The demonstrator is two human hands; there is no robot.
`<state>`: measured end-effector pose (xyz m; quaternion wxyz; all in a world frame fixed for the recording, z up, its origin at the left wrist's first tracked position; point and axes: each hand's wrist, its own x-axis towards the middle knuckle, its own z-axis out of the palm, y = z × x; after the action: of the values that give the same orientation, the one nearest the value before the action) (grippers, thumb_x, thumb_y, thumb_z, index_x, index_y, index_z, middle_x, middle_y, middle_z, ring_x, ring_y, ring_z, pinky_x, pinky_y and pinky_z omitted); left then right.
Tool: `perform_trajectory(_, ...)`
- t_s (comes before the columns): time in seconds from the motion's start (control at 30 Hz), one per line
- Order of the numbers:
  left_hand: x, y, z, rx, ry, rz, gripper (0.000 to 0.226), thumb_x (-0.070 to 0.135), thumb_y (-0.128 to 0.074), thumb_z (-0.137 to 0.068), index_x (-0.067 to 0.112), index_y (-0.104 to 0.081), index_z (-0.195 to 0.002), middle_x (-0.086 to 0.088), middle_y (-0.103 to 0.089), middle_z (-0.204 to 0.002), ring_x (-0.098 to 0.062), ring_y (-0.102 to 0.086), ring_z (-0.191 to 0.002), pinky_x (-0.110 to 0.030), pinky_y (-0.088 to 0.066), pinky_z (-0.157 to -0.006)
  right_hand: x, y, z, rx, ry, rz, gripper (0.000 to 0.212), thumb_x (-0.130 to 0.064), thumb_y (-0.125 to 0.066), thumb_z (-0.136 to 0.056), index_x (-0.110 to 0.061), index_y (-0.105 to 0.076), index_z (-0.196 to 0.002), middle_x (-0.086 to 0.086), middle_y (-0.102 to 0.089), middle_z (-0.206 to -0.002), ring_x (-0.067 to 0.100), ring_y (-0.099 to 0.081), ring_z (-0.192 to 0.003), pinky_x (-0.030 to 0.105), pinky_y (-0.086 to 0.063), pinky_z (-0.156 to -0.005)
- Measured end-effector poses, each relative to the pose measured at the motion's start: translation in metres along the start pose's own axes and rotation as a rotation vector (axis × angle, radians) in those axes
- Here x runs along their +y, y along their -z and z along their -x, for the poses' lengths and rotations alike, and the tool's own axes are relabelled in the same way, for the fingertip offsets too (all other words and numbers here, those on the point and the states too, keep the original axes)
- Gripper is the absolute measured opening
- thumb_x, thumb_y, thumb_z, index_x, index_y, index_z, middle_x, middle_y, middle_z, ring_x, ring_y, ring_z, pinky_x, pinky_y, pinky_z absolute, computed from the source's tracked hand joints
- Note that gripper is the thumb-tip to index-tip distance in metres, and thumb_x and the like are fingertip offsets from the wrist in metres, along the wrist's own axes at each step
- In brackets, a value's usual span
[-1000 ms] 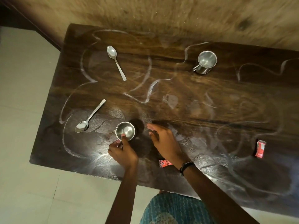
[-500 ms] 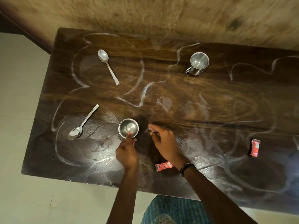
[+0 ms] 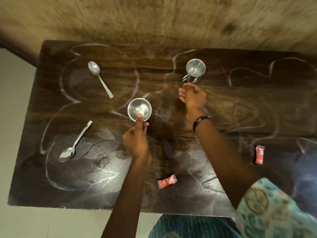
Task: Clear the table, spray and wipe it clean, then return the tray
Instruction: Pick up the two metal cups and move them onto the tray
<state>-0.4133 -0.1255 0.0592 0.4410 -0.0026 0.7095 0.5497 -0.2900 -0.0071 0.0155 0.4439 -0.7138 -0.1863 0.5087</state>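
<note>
Steel cup [image 3: 139,109], small, round and shiny, now sits higher over the tabletop [image 3: 257,103] than half a second ago: left hand [image 3: 136,143] pinches its near rim, thumb inside the bowl, fingers under the edge. Can't tell if the cup's base touches the wood.

Right hand [image 3: 193,98] has moved away from beside the cup, forward toward the handled steel mug [image 3: 194,70]. It is just short of the mug's handle, fingers loosely curved, holding nothing; contact unclear. Black beaded band [image 3: 199,120] on that wrist.

Tabletop is dark, glossy wood with strong grain, covered in white chalky squiggle lines and smudged dusty patches, with glare near the left forearm.

Left of the left hand: one steel spoon [image 3: 73,145] lying bowl toward the near edge, flat handle pointing away. Farther forward and left: a second steel spoon [image 3: 99,78], bowl away, handle angled toward the cup.

Between the two forearms near the tabletop's front edge: a red crinkled wrapper [image 3: 166,181]. Right of the right forearm, well apart: another red wrapper [image 3: 259,154], lying lengthwise.

Patterned teal sleeve [image 3: 274,212] on the right arm. Behind the tabletop, a rough tan wall [image 3: 154,19], blurred.
</note>
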Motion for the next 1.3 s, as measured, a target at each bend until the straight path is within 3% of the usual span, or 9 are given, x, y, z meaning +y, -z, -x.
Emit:
perform_trajectory(0.27, 0.000, -0.006, -0.002, -0.013, -0.016, -0.023, 0.026, 0.024, -0.071, -0.085, 0.012, -0.065, -0.062, 0.008, -0.066, -0.052, -0.004, -0.065, -0.063, -0.025, -0.056, -0.079, -0.004, -0.033, -0.010, -0.037, -0.077, -0.129, 0.041, -0.012, -0.058, -0.094, -0.011, -0.050, -0.134, 0.001, -0.068, -0.076, 0.006, -0.064, -0.066, 0.017, -0.051, -0.065)
perform_trajectory(0.33, -0.002, -0.006, -0.005, -0.016, -0.018, -0.036, 0.027, 0.025, -0.071, -0.084, 0.012, -0.065, -0.062, 0.008, -0.066, -0.052, -0.002, -0.065, -0.061, -0.023, -0.056, -0.077, -0.006, -0.034, -0.011, -0.053, -0.080, -0.133, 0.033, -0.013, -0.058, -0.094, -0.011, -0.055, -0.127, 0.001, -0.068, -0.076, 0.007, -0.063, -0.067, 0.018, -0.050, -0.067)
perform_trajectory(0.43, -0.004, -0.004, -0.007, -0.015, -0.022, -0.056, 0.029, 0.026, -0.071, -0.084, 0.015, -0.066, -0.058, 0.008, -0.067, -0.054, -0.003, -0.066, -0.063, -0.024, -0.055, -0.077, -0.007, -0.027, -0.010, -0.051, -0.061, -0.066, 0.005, -0.020, -0.060, -0.094, -0.016, -0.063, -0.095, -0.001, -0.068, -0.074, 0.008, -0.063, -0.068, 0.021, -0.051, -0.069)
perform_trajectory(0.7, -0.012, -0.003, -0.011, -0.030, -0.025, -0.117, 0.043, 0.031, -0.072, -0.083, 0.024, -0.067, -0.041, 0.009, -0.068, -0.055, -0.004, -0.067, -0.069, -0.028, -0.054, -0.082, 0.012, 0.041, -0.008, -0.003, 0.025, 0.181, 0.031, -0.047, -0.055, -0.093, -0.022, -0.063, -0.076, -0.006, -0.063, -0.069, 0.006, -0.058, -0.067, 0.023, -0.049, -0.065)
perform_trajectory(0.77, -0.016, -0.004, -0.012, -0.042, -0.023, -0.124, 0.043, 0.030, -0.072, -0.083, 0.027, -0.067, -0.040, 0.009, -0.069, -0.057, -0.004, -0.067, -0.070, -0.029, -0.054, -0.084, 0.016, 0.059, -0.008, -0.001, 0.053, 0.270, 0.040, -0.060, -0.052, -0.089, -0.026, -0.064, -0.069, -0.004, -0.063, -0.076, 0.011, -0.059, -0.076, 0.030, -0.051, -0.075)
perform_trajectory(0.83, -0.019, -0.004, -0.010, -0.054, -0.021, -0.139, 0.041, 0.031, -0.072, -0.083, 0.029, -0.068, -0.042, 0.009, -0.069, -0.058, -0.002, -0.067, -0.068, -0.031, -0.054, -0.085, 0.023, 0.076, -0.010, 0.017, 0.118, 0.381, 0.047, -0.067, -0.053, -0.083, -0.025, -0.067, -0.067, 0.007, -0.063, -0.100, 0.020, -0.060, -0.097, 0.042, -0.047, -0.097)
perform_trajectory(0.9, -0.023, -0.007, -0.006, -0.072, -0.020, -0.168, 0.039, 0.031, -0.072, -0.083, 0.028, -0.069, -0.044, 0.010, -0.070, -0.058, 0.001, -0.067, -0.065, -0.031, -0.053, -0.085, 0.027, 0.089, -0.006, -0.014, 0.180, 0.411, 0.041, -0.056, -0.059, -0.087, -0.021, -0.067, -0.068, 0.010, -0.060, -0.104, 0.022, -0.058, -0.102, 0.047, -0.042, -0.103)
perform_trajectory(0.97, -0.026, -0.011, -0.001, -0.080, -0.016, -0.187, 0.034, 0.030, -0.072, -0.083, 0.024, -0.069, -0.049, 0.010, -0.069, -0.058, 0.001, -0.066, -0.065, -0.030, -0.052, -0.083, 0.028, 0.098, 0.001, -0.060, 0.165, 0.360, 0.033, -0.048, -0.062, -0.089, -0.022, -0.065, -0.068, 0.002, -0.065, -0.088, 0.017, -0.060, -0.091, 0.046, -0.047, -0.098)
perform_trajectory(1.3, -0.057, -0.063, 0.048, -0.190, -0.060, -0.310, 0.032, 0.036, -0.076, -0.078, 0.028, -0.071, -0.047, 0.009, -0.070, -0.056, -0.010, -0.068, -0.071, -0.039, -0.055, -0.088, 0.026, 0.145, 0.024, -0.031, -0.015, -0.176, 0.024, -0.020, -0.069, -0.087, -0.005, -0.063, -0.069, 0.008, -0.061, -0.077, 0.015, -0.065, -0.086, 0.023, -0.054, -0.087)
